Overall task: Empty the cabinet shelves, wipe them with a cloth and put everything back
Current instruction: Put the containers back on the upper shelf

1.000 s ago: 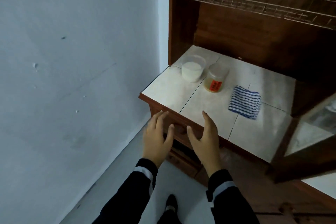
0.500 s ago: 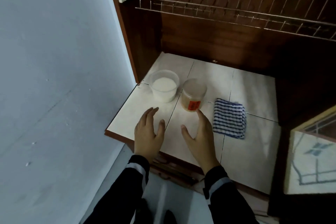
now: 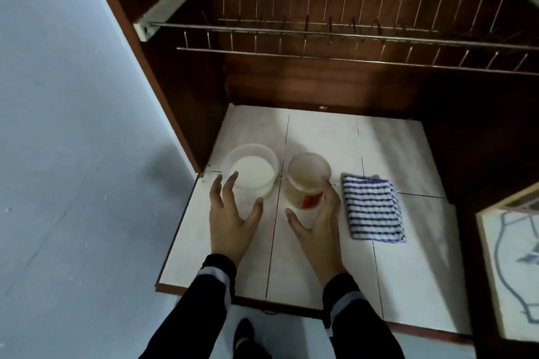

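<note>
Lifting both at once, one-handed each, could tilt the tub (image 3: 252,172) and spill its white contents if it is unlidded; the jar (image 3: 306,181) might slip from a loose hold. Both stand on the tiled shelf (image 3: 408,271), with the cloth (image 3: 373,210) just beside the jar. The left hand (image 3: 233,221) is spread wide at the tub and the right hand (image 3: 318,224) is cupped open along the jar, neither gripping yet

Black sleeves (image 3: 189,318), grey cuff bands (image 3: 212,278)

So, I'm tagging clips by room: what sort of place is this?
Likely a home kitchen cabinet: a wire dish rack over a tiled shelf, with a white tub, a labelled jar and a striped cloth.
</note>
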The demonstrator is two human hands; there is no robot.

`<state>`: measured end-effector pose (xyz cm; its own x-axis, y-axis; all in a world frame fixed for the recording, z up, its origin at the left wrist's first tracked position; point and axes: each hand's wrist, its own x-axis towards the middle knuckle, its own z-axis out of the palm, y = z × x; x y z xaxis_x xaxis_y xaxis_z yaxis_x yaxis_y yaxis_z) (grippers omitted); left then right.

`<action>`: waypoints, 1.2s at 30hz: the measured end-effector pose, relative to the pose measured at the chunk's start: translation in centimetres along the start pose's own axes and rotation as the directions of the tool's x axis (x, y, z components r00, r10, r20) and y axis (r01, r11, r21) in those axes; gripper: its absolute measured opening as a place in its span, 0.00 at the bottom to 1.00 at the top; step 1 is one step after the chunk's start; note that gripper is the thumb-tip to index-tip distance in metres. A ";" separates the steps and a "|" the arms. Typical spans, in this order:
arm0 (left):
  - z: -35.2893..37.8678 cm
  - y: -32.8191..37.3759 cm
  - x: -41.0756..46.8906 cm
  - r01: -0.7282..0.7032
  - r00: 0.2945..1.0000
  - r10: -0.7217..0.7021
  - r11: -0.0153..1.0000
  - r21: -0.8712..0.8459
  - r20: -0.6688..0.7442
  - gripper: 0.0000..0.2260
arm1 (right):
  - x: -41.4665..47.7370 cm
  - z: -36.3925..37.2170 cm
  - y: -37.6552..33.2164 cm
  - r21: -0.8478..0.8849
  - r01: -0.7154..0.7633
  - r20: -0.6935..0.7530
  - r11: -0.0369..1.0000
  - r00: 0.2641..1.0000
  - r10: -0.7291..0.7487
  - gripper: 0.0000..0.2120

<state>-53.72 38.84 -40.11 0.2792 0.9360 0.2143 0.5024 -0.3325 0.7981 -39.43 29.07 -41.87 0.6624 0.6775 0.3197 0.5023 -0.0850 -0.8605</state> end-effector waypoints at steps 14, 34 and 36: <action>0.4 -3.2 5.2 -0.100 0.984 0.125 0.978 -0.184 0.128 0.34 | 2.8 3.5 -0.3 -0.062 -0.063 -0.224 0.996 0.973 0.048 0.38; 0.6 -2.9 4.0 -0.248 0.967 0.253 0.952 -0.181 0.006 0.31 | 1.2 1.9 -0.5 -0.085 -0.099 -0.263 0.991 0.962 0.074 0.39; 0.7 -2.2 3.4 -0.256 0.966 0.258 0.947 -0.191 -0.016 0.30 | 0.8 1.2 -0.5 -0.102 -0.091 -0.262 0.991 0.963 0.062 0.38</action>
<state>-53.29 42.62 -41.55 0.3865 0.8201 0.4220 0.2478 -0.5331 0.8089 -39.82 30.56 -41.72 0.8145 0.4559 0.3589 0.4938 -0.2201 -0.8412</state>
